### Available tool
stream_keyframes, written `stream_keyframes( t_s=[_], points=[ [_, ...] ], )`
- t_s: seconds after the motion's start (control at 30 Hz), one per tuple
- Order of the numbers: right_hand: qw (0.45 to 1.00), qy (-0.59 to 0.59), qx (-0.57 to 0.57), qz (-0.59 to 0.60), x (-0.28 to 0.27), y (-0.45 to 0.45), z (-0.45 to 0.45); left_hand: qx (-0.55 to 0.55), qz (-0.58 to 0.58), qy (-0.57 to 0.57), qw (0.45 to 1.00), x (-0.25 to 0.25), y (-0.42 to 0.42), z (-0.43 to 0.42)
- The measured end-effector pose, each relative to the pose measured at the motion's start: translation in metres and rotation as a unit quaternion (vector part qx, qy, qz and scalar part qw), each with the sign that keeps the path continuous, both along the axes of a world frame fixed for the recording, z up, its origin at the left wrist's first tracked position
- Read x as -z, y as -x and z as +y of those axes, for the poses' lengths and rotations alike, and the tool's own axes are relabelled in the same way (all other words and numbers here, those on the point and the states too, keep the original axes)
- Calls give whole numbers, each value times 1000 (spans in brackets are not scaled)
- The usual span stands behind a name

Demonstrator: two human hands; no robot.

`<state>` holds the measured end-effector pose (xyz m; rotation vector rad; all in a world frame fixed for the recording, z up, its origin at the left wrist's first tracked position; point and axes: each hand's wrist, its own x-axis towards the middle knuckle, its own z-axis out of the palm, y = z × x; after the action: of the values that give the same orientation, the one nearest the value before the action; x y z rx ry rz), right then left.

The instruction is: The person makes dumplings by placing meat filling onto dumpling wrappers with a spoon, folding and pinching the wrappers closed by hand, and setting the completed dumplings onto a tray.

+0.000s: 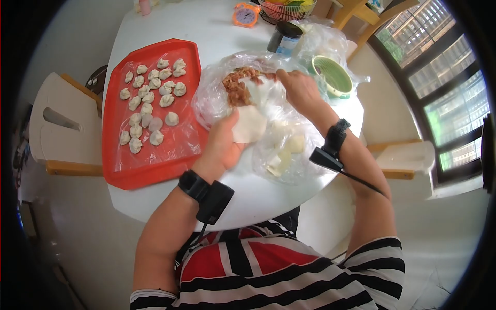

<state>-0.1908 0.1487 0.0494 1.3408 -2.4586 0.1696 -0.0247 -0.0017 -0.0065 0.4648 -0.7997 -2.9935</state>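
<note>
A round, pale dumpling wrapper [250, 125] lies in my left hand [226, 140], pinched at its left edge between thumb and fingers. My right hand [299, 89] is closed at the right side of the meat filling [236, 89], its fingers pressed together. Whatever it grips is too small and hidden to name. The filling sits in an opened clear plastic bag [209, 98], just beyond the wrapper. To the right of the wrapper, a second clear bag [289, 168] holds more pale wrapper pieces [283, 156].
On the left, a red tray [194, 57] lined with plastic carries several folded dumplings [166, 100]. Behind the bags stand a dark-lidded jar [285, 39], an orange clock [246, 15] and a fruit basket [287, 11]. A green basket [333, 77] is at the right edge of the white table [155, 20].
</note>
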Motion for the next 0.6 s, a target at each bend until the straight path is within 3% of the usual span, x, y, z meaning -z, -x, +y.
stream_keyframes(
  t_s=[0.13, 0.33, 0.4, 0.6],
  points=[
    [999, -27, 1, 21, -14, -14, 9, 3, 23, -7, 1000, 4, 2, -2],
    [997, 47, 44, 33, 2, 10, -5, 2, 18, 4, 1000, 4, 3, -1],
    [999, 10, 47, 21, 7, 11, -9, -5, 7, 16, 1000, 3, 4, -2],
    [1000, 1, -3, -22, -5, -11, 14, -14, 10, 11, 1000, 2, 3, -3]
  ],
)
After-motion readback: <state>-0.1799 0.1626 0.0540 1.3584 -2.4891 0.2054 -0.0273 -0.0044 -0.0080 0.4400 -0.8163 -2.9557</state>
